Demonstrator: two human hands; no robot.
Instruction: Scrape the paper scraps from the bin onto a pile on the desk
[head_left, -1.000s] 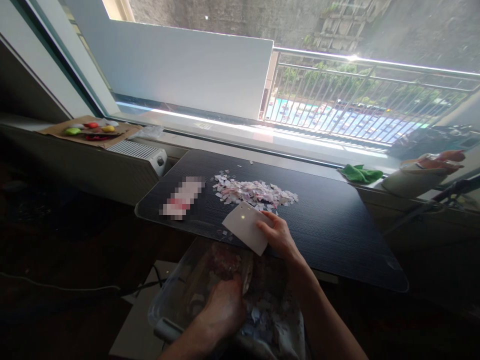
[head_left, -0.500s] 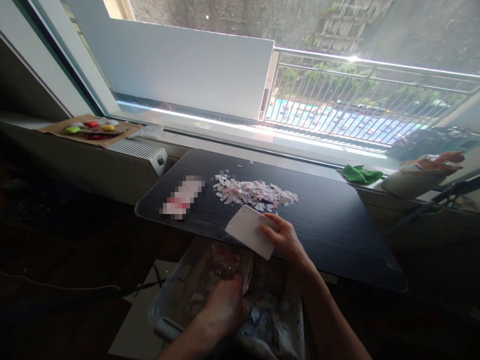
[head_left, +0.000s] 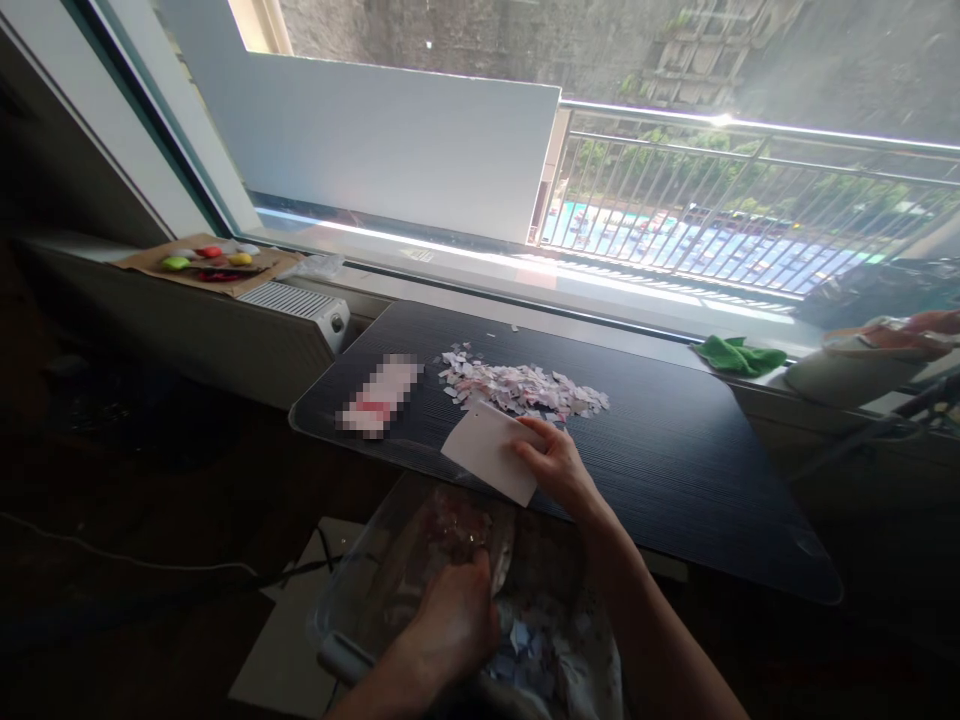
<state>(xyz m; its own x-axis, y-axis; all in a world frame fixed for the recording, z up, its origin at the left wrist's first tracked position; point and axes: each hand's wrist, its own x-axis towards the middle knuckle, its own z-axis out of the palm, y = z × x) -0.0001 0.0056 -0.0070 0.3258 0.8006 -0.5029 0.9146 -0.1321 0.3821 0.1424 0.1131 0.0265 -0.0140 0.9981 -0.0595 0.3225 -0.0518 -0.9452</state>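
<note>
From where I stand, the loose, shallow pile of pale torn paper scraps point(head_left: 517, 385) lies just beyond the right hand point(head_left: 553, 460), on the black wood-grain tabletop point(head_left: 675, 480). Its long axis runs roughly left to right across the hands' forward line. The right hand is the nearer, its thumb and fingers closed on the right-hand edge of a thin white rectangular sheet point(head_left: 486, 452), whose far edge comes right up to the pile's near side. The left hand point(head_left: 456, 610) is lower and nearer the body, at the clear plastic bin point(head_left: 330, 600), fingers curled; I cannot tell what they grip. More bluish-white scraps point(head_left: 529, 640) lie in the bin, just right of that hand.
</note>
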